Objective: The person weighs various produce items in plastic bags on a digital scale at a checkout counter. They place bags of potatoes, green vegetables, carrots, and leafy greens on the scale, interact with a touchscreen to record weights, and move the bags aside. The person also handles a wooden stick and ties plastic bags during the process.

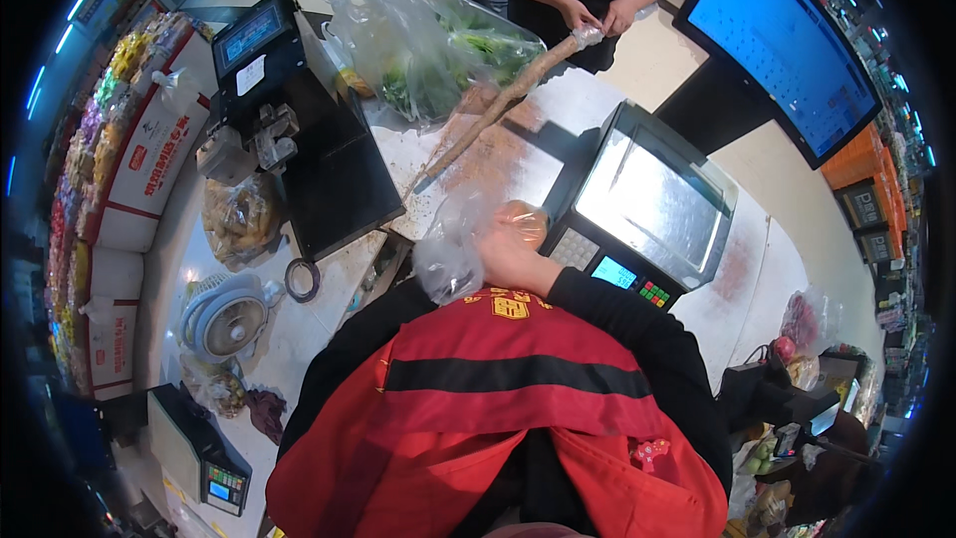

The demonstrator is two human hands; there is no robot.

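In front of my apron, my right hand (514,258) is shut on a clear plastic bag (452,261) with orange, round produce (523,222) inside. My left hand cannot be made out; its dark sleeve ends behind the bag. Just right of the bag stands an electronic scale (650,190) with a metal pan and a lit display. Beyond the bag, a long brown root (508,97) lies slanting over the dirt-strewn counter. Another person's hands (597,15) hold its far end, which has clear plastic around it.
A large plastic bag of leafy greens (426,45) stands beyond. To the left are a black box-like device (328,157), a bag of tan produce (243,220), a tape roll (302,280) and a small fan (228,321). A monitor (784,45) rises at the upper right.
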